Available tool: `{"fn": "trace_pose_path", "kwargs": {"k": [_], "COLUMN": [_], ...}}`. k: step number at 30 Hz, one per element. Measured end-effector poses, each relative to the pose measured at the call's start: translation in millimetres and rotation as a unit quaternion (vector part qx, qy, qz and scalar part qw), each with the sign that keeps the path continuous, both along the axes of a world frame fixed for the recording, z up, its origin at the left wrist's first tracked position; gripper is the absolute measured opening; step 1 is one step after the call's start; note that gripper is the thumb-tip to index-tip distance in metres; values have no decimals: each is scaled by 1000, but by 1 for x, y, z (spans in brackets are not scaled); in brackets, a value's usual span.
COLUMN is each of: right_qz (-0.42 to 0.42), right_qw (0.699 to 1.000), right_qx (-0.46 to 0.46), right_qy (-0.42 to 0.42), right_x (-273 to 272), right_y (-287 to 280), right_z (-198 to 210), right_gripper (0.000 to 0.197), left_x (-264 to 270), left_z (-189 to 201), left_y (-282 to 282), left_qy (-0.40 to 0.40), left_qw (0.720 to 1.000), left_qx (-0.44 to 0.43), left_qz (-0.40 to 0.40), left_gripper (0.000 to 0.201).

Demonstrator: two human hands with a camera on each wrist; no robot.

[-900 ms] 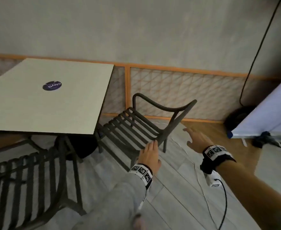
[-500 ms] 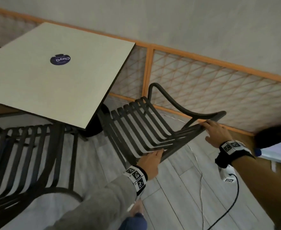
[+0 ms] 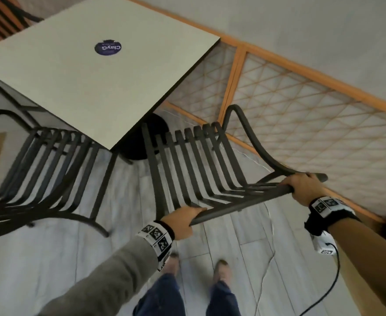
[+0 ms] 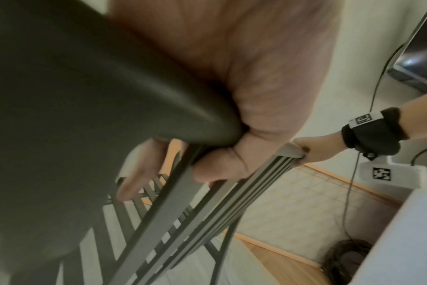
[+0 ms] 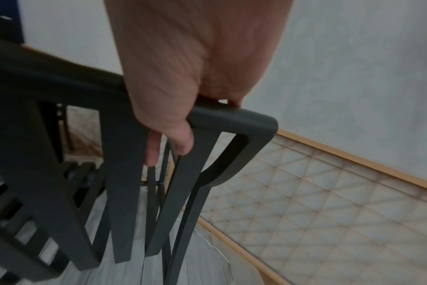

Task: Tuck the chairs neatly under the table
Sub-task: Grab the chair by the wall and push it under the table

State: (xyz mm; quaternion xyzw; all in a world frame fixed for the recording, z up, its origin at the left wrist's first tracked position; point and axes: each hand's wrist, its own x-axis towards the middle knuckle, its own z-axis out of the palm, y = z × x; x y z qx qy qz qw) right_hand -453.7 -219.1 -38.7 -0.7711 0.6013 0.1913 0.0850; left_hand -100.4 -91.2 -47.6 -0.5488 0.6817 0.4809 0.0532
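Gripping the back rail of the right-hand chair, both hands

Left hand (image 3: 182, 222): wrapped over the near end of the top rail (image 3: 239, 207) of the dark slatted chair (image 3: 187, 169). Fingers curl over the top of the bar. In the left wrist view the thumb (image 4: 219, 169) presses against the rail edge while the fingers (image 4: 137, 173) hook down behind the slats. Grey sleeve (image 3: 110, 277) and a marker band at the wrist.

Right hand (image 3: 306, 188): closed round the far end of the same rail, near its corner where the armrest (image 3: 251, 137) curves up to meet it. The right wrist view shows the fingers (image 5: 181, 138) folded under the bar and the palm on top, just short of the rounded corner (image 5: 263, 123). Black strap with markers on the wrist.

Chair: stands at the right side of the pale square table (image 3: 91, 83), seat slats pointing toward it. The front of the seat reaches the table's corner region; most of the seat is out in the open. Whether the legs are on the floor cannot be told.

Second chair (image 3: 46, 169): at the left, front of its seat under the table's near edge, untouched by either hand.

Around: round dark sticker (image 3: 108, 47) on the tabletop, orange-framed lattice panel (image 3: 301, 124) along the wall, pale plank floor (image 3: 123, 190), a thin cable (image 3: 324, 290) trailing from the right wrist.
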Motion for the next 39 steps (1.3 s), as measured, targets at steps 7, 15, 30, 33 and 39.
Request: {"fn": "trace_pose_path", "kwargs": {"k": [7, 15, 30, 33, 39], "right_qz": [71, 161, 188, 189, 186], "right_qw": [997, 986, 977, 978, 978], "right_qx": [19, 27, 1, -5, -5], "right_qy": [6, 42, 95, 92, 91], "right_x": [-30, -62, -71, -60, -41], "right_y": [-25, -52, -140, -161, -211], "right_z": [-6, 0, 1, -1, -5], "right_gripper": [32, 52, 36, 36, 37], "left_x": [-36, -107, -156, -149, -135], "left_z": [-2, 13, 18, 12, 3], "left_y": [17, 48, 0, -20, -63], "left_qy": [5, -15, 58, 57, 40], "left_qw": [998, 994, 979, 978, 980], "left_qx": [17, 7, -5, -14, -26], "left_qz": [63, 112, 194, 199, 194], "left_gripper": [67, 69, 71, 70, 72]}}
